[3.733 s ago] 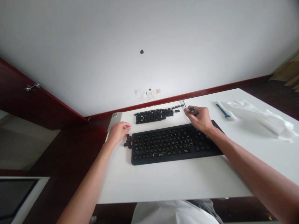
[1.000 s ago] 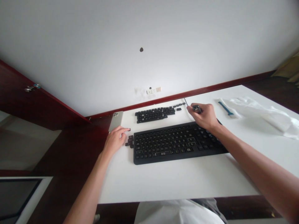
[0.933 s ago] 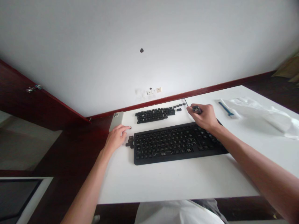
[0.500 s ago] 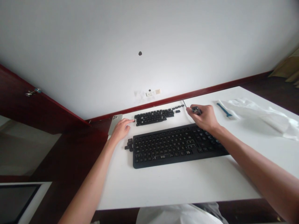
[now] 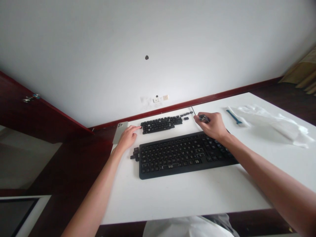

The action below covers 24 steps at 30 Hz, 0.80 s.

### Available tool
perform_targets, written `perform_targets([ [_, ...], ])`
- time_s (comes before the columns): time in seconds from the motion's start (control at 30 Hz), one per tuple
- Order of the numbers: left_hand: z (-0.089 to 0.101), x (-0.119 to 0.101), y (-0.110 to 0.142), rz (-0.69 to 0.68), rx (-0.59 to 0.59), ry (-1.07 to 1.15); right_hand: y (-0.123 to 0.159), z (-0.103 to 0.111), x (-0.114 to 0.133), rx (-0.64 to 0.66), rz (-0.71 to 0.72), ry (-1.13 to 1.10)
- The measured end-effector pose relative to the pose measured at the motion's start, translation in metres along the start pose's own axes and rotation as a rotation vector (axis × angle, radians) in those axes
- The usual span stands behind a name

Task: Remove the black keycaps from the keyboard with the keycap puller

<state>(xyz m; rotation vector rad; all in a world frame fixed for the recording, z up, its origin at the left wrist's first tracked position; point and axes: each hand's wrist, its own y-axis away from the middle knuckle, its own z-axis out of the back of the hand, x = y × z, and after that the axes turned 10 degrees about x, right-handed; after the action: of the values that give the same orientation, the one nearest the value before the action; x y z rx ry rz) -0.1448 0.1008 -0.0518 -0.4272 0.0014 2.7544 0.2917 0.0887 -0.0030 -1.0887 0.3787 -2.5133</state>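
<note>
Your right hand (image 5: 213,126) clenches a screwdriver (image 5: 203,118); your left hand (image 5: 127,138) stays open, fingertips beside the keycaps (image 5: 161,125) (small, loose). One careless sweep could scatter them across the worktop (image 5: 187,197).

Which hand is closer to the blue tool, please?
The right. The right hand, gripping a small dark tool, is a short way left of the blue tool, not touching it; the left hand is much farther left, past the keyboard.

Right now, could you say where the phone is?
Head view: the phone lies at the desk's far left edge, partly behind the left hand and left of the loose keycaps.
</note>
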Motion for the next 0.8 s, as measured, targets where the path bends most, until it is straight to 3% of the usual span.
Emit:
perform_targets([
  [0.37, 0.004, -0.007, 0.006, -0.002, 0.018, -0.007, 0.0, 0.0, -0.003, 0.023, 0.003, 0.011],
  [0.6, 0.031, -0.033, 0.066, 0.007, -0.029, -0.037, 0.0, -0.002, 0.001, 0.038, 0.009, 0.0],
  [0.8, 0.025, -0.042, 0.104, 0.009, 0.015, -0.097, 0.001, -0.006, 0.004, 0.064, 0.023, 0.001],
])
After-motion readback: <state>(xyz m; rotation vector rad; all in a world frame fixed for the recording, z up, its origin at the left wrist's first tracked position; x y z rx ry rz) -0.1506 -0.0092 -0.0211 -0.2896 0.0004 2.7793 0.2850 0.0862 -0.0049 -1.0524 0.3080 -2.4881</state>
